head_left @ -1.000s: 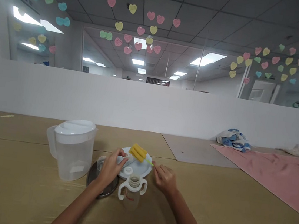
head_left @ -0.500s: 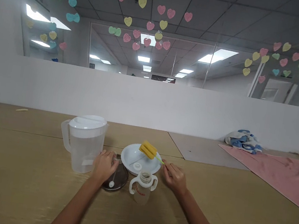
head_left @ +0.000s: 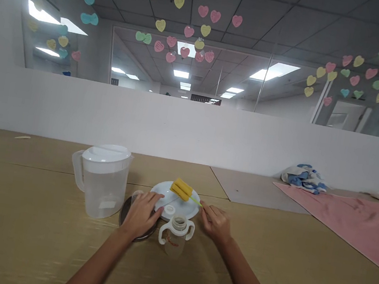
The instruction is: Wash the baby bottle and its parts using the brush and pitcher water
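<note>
My right hand (head_left: 215,222) grips the thin green handle of a yellow sponge brush (head_left: 181,189), whose head is over the white bowl (head_left: 193,211). Over the dark round tray (head_left: 125,211) is my left hand (head_left: 143,213), its fingers apart and reaching toward the bowl's left rim, with nothing visible in them. A white ring (head_left: 168,210) lies in the bowl. In front of the bowl stands an open clear bottle (head_left: 175,240) with two white handles, between my hands. A clear cup-like piece, partly hidden, is behind my left hand.
A lidded translucent pitcher (head_left: 103,186) stands left of the tray. A pink cloth (head_left: 351,223) covers the right side, with a crumpled blue and white cloth (head_left: 304,178) at its back edge. A white wall runs behind the table.
My left hand has moved right from beside the pitcher toward the bowl, its fingers now spread, covering more of the tray. The view has shifted slightly; my right hand still holds the brush.
</note>
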Tool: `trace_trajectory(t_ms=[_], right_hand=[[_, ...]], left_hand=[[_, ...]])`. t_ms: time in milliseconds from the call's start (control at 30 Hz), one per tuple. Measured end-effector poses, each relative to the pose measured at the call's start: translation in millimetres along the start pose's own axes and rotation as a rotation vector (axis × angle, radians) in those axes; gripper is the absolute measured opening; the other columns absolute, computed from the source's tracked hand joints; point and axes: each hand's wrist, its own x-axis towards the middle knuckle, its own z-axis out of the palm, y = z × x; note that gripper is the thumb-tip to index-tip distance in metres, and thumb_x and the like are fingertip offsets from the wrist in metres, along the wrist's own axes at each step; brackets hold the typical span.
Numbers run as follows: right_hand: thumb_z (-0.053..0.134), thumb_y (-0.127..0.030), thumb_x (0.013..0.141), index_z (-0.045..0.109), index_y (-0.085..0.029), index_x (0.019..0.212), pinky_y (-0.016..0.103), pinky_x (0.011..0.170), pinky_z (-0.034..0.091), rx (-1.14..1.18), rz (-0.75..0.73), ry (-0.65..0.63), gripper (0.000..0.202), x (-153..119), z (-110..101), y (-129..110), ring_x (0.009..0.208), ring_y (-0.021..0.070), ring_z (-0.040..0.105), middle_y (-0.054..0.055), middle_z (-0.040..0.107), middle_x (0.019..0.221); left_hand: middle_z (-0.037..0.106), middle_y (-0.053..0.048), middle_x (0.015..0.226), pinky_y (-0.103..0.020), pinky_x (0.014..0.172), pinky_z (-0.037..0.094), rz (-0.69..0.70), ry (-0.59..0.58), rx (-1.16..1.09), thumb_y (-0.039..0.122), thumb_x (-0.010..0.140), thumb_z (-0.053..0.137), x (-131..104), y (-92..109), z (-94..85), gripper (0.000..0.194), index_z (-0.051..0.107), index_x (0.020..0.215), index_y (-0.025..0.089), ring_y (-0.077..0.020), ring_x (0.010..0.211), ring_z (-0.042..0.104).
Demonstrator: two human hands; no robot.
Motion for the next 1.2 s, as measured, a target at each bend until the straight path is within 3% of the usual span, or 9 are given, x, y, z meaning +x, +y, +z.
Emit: trace_trajectory(t_ms=[133,300,467,600,733,1033,1133,1200], right_hand=[[0.047,-0.018,0.086,0.066,-0.014,0.095,0.022,0.054,0.037,0.000,0.002,-0.021,0.021,1,-1,-1,0.053,0.0091,0.054,0.002,0.060,0.059],[0.048,-0.017,0.085,0.066,-0.013,0.091,0.022,0.054,0.038,-0.012,0.001,-0.013,0.019,3,-2,-2,0.053,0.0092,0.055,0.002,0.061,0.059],[0.048,-0.016,0.085,0.065,-0.013,0.090,0.022,0.056,0.039,-0.009,-0.009,-0.029,0.018,2,-1,-2,0.054,0.0097,0.055,0.003,0.062,0.061],[0.049,-0.016,0.085,0.065,-0.013,0.090,0.021,0.057,0.039,-0.003,0.004,-0.028,0.017,0,0,-1,0.056,0.0098,0.056,0.003,0.062,0.062],[0.049,-0.017,0.084,0.065,-0.014,0.090,0.022,0.054,0.038,0.004,0.005,-0.012,0.017,1,-1,-3,0.053,0.0094,0.055,0.002,0.062,0.060],[0.049,-0.017,0.083,0.065,-0.015,0.093,0.023,0.053,0.036,0.027,-0.130,-0.041,0.019,2,-3,-5,0.052,0.0087,0.052,0.001,0.059,0.058],[0.051,-0.017,0.082,0.066,-0.015,0.092,0.023,0.052,0.035,0.013,-0.115,-0.032,0.018,2,-3,-4,0.051,0.0083,0.052,0.000,0.057,0.056],[0.052,-0.017,0.082,0.066,-0.015,0.091,0.022,0.053,0.035,0.014,-0.096,-0.015,0.017,2,-3,-4,0.051,0.0081,0.052,0.000,0.057,0.055]], left_hand=[[0.064,-0.005,0.108,-0.043,0.099,0.028,0.117,-0.114,-0.181,0.024,0.090,0.025,3,8,11.3,0.038,0.058,0.110,0.023,-0.0198,0.111,0.049],[0.065,-0.004,0.107,-0.046,0.105,0.021,0.201,-0.141,-0.199,0.013,0.083,0.030,12,9,14.7,0.039,0.060,0.106,0.024,-0.0195,0.116,0.046],[0.065,-0.004,0.092,-0.047,0.103,0.022,0.186,-0.133,-0.159,0.029,0.089,0.031,13,13,14.7,0.033,0.062,0.100,0.024,-0.0197,0.097,0.053],[0.062,-0.005,0.087,-0.046,0.100,0.028,0.123,-0.068,-0.170,0.040,0.088,0.036,7,15,12.3,0.034,0.058,0.105,0.022,-0.0210,0.092,0.052],[0.060,-0.006,0.086,-0.041,0.088,0.038,0.014,0.024,-0.249,0.040,0.087,0.038,3,10,14.3,0.037,0.052,0.114,0.019,-0.0219,0.088,0.053],[0.058,-0.006,0.095,-0.032,0.082,0.046,-0.248,0.437,-0.539,0.037,0.087,0.039,0,-1,15.5,0.035,0.046,0.116,0.019,-0.0175,0.088,0.057],[0.056,-0.004,0.086,-0.031,0.078,0.047,-0.334,0.528,-0.461,0.036,0.085,0.040,-3,-16,9.1,0.034,0.046,0.113,0.017,-0.0167,0.080,0.056],[0.053,-0.004,0.084,-0.033,0.078,0.047,-0.341,0.491,-0.311,0.035,0.082,0.044,-6,-27,6.6,0.036,0.045,0.114,0.017,-0.0182,0.080,0.055]])
